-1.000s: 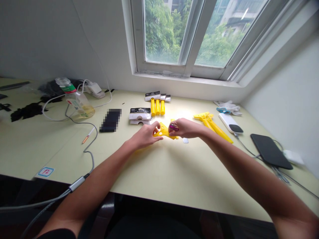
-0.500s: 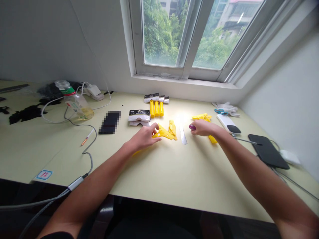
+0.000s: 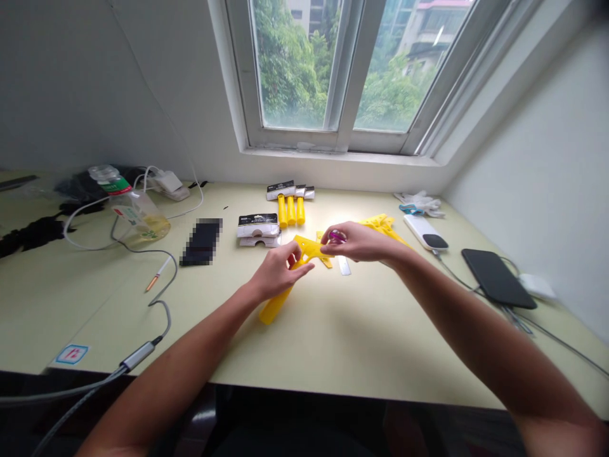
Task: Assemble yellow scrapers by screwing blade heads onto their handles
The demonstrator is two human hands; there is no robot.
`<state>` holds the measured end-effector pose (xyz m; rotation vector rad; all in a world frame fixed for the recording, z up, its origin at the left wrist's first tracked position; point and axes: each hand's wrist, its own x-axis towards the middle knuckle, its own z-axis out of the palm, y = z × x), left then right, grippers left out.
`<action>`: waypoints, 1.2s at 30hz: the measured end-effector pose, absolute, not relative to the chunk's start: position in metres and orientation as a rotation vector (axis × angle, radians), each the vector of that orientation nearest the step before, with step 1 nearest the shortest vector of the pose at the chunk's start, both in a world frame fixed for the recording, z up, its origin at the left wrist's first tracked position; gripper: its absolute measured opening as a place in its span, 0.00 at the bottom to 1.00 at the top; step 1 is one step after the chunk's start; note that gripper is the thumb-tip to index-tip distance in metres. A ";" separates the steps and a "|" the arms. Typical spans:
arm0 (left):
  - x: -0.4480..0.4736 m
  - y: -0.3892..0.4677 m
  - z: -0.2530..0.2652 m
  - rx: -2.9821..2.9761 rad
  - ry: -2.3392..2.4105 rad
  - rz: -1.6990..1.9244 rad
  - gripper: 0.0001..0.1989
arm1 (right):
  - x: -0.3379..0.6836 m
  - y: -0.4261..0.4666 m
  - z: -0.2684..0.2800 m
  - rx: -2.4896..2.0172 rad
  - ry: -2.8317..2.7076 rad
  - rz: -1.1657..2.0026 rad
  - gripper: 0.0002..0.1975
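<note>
My left hand (image 3: 276,271) is closed around a yellow plastic scraper (image 3: 275,306), its thick handle pointing toward me and its flat wide head to the right. My right hand (image 3: 361,242) has come up to that head, its fingertips at the right end. Within its curled fingers shows a small purple object (image 3: 337,235), mostly hidden. A flat silver blade (image 3: 344,266) lies on the table beneath the right hand. Close by lies another yellow plastic piece (image 3: 326,261), partly covered by my hands. More yellow scrapers (image 3: 383,223) rest behind the right wrist.
Three yellow handles (image 3: 291,212) with card tags stand at the back near white-and-black boxes (image 3: 258,227). To the left are a dark phone (image 3: 202,242), a cigarette (image 3: 157,275), cables and a bottle (image 3: 143,216). A white device (image 3: 425,232) and a black phone (image 3: 497,278) lie right.
My right hand has moved left with the purple object, from beside the blade to the scraper's head. The scraper has turned in my left hand, and its handle now shows. The view has shifted slightly.
</note>
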<state>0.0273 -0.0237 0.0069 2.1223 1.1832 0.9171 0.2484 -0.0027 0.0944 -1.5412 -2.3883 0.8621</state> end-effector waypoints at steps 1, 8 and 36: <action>0.030 -0.026 0.007 2.099 1.173 0.942 0.18 | 0.243 -0.003 0.093 -1.488 -2.386 0.933 0.13; 0.032 -0.034 0.013 1.984 0.967 0.900 0.14 | 0.283 0.017 0.100 -1.550 -2.174 1.250 0.18; 0.027 -0.021 -0.003 2.153 0.982 0.777 0.10 | 0.401 0.080 0.086 -2.382 -1.984 0.427 0.17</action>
